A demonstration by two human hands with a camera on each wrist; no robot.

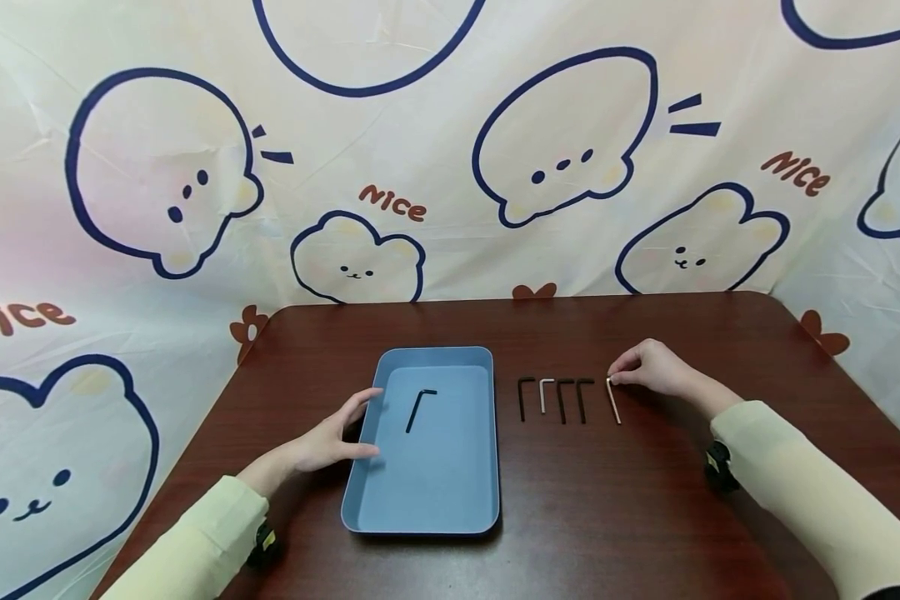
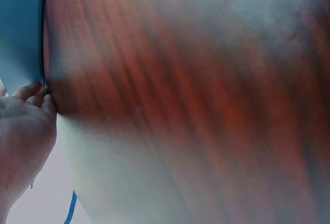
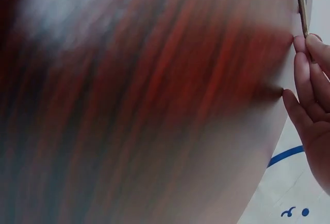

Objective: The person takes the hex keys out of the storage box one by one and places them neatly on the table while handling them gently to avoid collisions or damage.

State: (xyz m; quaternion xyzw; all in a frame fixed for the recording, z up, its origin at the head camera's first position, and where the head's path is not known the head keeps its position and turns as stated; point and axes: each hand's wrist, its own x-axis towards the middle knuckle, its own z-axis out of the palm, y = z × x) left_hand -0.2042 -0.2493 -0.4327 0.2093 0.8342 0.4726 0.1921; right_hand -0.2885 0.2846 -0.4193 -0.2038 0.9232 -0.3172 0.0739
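Note:
My left hand [image 1: 328,437] rests at the left rim of a blue rectangular tray [image 1: 435,500], thumb and forefinger spread apart along the edge. In the left wrist view, fingertips [image 2: 35,95] meet the tray's outer side. Inside the tray lies one black hex key [image 1: 416,410]. On the right, my right hand [image 1: 656,367] pinches the short end of a light-coloured hex key [image 1: 613,404] between thumb and fingers. Its long arm points toward me, and in the right wrist view the key's shaft [image 3: 301,7] extends from the pinch.
Between tray and right hand, a row of hex keys lies on the dark wood table [image 1: 607,517]: a black key [image 1: 522,400], a silver key [image 1: 543,397] and two more black keys [image 1: 561,402]. A patterned cloth [image 1: 450,150] hangs behind the table.

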